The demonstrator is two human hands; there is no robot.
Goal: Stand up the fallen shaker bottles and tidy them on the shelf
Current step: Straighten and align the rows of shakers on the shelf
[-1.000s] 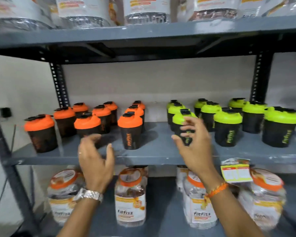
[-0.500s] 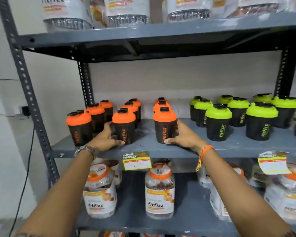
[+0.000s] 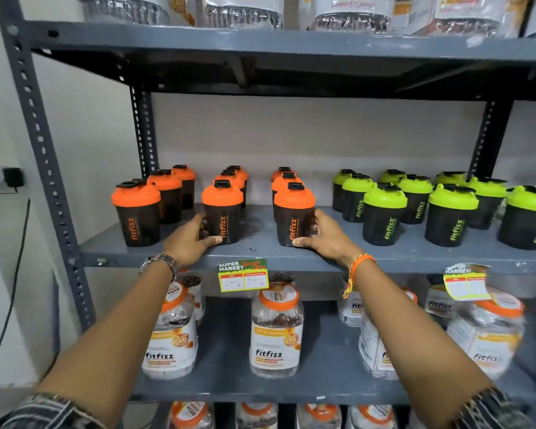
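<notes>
Head view: our left hand point(image 3: 188, 241) cups the middle orange shaker point(image 3: 222, 212), our right hand point(image 3: 326, 235) wraps the next orange shaker point(image 3: 294, 213), both upright at the shelf point(image 3: 254, 249) front. We're squaring rows now; next, we judge, nudge them level.

Nine upright black shaker bottles with orange lids point(image 3: 222, 212), about nine black shaker bottles with lime-green lids point(image 3: 384, 213), two yellow price tags point(image 3: 243, 275), two bare hands, several clear orange-capped jars point(image 3: 276, 329) below, count unclear.
</notes>
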